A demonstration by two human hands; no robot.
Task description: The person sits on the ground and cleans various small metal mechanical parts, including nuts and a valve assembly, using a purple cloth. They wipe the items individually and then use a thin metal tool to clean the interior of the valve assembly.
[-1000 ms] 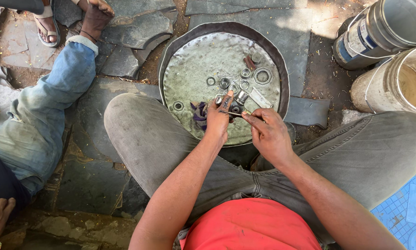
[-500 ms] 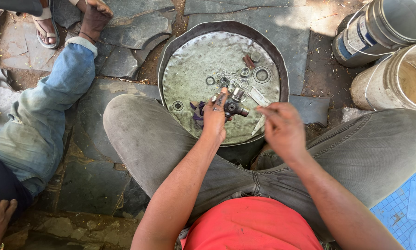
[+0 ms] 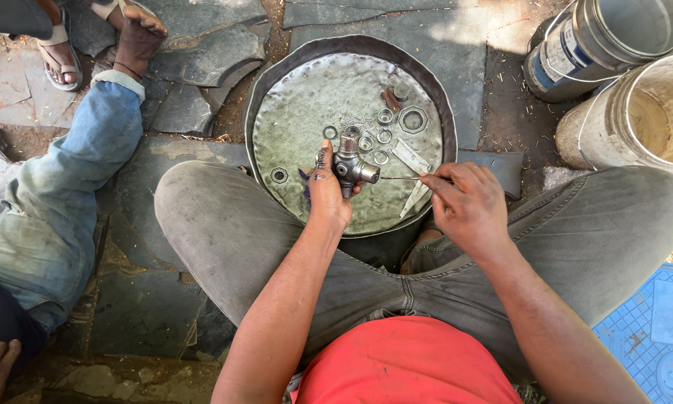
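Note:
My left hand grips a small metal cross-shaped joint over a round dented metal pan. My right hand pinches a thin metal pin whose tip points at the joint's right-hand cup. Several rings, washers and nuts lie in the pan beyond the joint, with a flat metal strip beside them. I sit on the ground with my knees either side of the pan.
Two buckets stand at the upper right. Another person's jeans-clad leg stretches along the left, with a sandalled foot beyond. A blue plastic lid lies at the lower right. The ground is uneven stone slabs.
My right hand has drawn back to the right, away from the joint, and now holds a thin pin towards it. The left hand has turned the joint slightly.

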